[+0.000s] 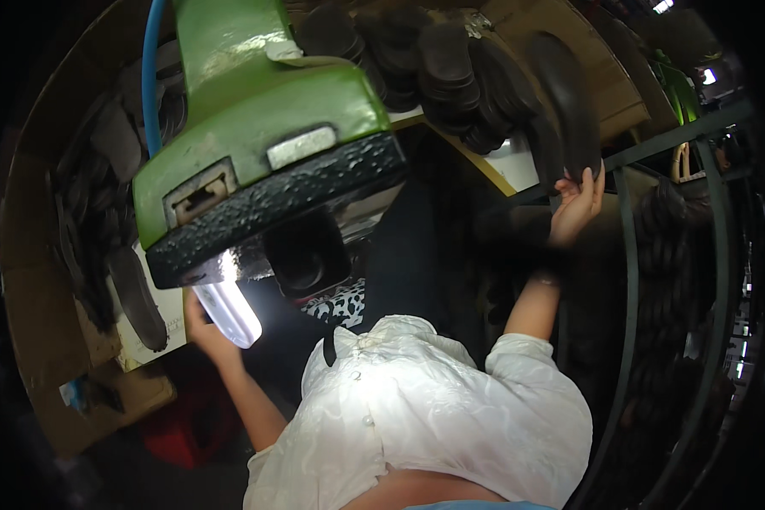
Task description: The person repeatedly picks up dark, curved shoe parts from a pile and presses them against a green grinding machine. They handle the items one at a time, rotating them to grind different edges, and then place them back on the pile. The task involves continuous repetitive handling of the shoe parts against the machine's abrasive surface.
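At the right, my right hand [578, 206] pinches the lower end of a long dark shoe insole [563, 98], which stretches up and away from the fingers. More dark insoles [447, 72] lie in overlapping stacks just left of it. My left hand [202, 326] is at the lower left, beside the edge of a board, close to a single dark insole [136, 302]. A glowing white lamp [234, 314] covers part of that hand, so its fingers are hidden. Between the hands, the green machine head [263, 127] with its black lower edge hangs over the work area.
A heap of dark insoles [98, 204] fills the left side inside a cardboard surround [25, 204]. A blue hose [151, 76] runs down beside the machine. Green metal rack bars [629, 280] stand on the right, with stacked dark pieces behind. Something red [191, 429] sits low at left.
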{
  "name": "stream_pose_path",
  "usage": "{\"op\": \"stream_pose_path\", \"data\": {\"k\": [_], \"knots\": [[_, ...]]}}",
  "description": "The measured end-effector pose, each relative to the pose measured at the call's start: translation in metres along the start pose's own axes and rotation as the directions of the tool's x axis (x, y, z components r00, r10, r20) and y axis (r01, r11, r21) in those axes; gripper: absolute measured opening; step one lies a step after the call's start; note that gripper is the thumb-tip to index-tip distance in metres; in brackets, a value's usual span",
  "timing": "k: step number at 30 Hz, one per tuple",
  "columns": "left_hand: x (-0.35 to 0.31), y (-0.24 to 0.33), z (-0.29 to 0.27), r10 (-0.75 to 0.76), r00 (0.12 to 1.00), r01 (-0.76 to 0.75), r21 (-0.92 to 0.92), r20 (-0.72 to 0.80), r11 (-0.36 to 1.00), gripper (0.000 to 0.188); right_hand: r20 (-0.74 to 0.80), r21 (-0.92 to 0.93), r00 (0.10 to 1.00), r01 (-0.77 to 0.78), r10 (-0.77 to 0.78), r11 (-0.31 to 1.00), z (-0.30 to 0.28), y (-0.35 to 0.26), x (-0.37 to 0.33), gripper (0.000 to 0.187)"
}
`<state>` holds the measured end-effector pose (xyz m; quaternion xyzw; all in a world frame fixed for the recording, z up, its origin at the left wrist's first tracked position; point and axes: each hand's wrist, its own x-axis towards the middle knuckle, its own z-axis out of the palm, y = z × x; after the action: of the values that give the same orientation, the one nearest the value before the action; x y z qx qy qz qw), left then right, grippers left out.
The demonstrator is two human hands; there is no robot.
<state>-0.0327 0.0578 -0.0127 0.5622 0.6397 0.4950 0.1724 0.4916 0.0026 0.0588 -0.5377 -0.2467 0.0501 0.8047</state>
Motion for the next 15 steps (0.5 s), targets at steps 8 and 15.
{"op": "stream_pose_path", "data": {"k": [8,15], "knots": [[0.048,-0.127,-0.129,-0.233,0.925,0.348,0.425,-0.299,0.836,0.038,-0.183,-0.201,0.976,-0.152,0.115,0.968,-0.016,0.051,-0.009,0.032],[0.028,0.015,-0.102,0.193,0.940,-0.106,0.297,-0.281,0.949,0.037,0.188,-0.216,0.959,-0.168,0.210,0.962,0.045,0.044,-0.093,0.024]]}}
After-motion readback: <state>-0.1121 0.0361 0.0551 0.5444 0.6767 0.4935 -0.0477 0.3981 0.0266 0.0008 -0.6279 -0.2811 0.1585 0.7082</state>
